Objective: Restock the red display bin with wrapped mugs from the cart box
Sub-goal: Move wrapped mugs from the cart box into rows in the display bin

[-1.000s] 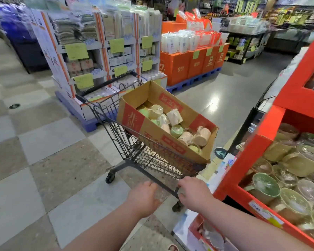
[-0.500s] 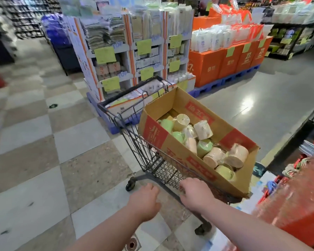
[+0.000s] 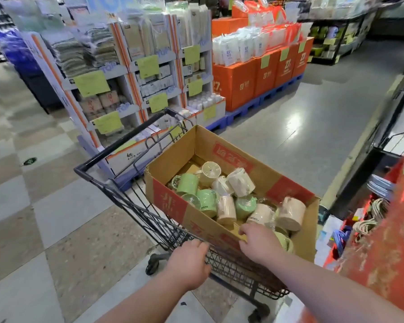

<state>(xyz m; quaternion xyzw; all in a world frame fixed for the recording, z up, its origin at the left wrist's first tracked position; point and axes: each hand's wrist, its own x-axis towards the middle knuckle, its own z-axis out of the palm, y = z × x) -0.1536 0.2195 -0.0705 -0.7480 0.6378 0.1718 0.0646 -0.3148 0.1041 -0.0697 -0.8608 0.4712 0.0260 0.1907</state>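
The left hand (image 3: 189,263) clenches its grip on the rim of the black wire cart (image 3: 135,206), likely to stop it rolling, while the right hand (image 3: 259,244) dips into the brown cardboard box (image 3: 170,203) of wrapped green and cream mugs (image 3: 240,183) beside the red display bin (image 3: 383,264), its grip too hidden to tell.

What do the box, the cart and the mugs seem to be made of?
The box looks like matte brown cardboard, with creased flaps. The cart seems dark coated metal wire, a grid. The mugs look ceramic under glossy clear film; plastic is possible.
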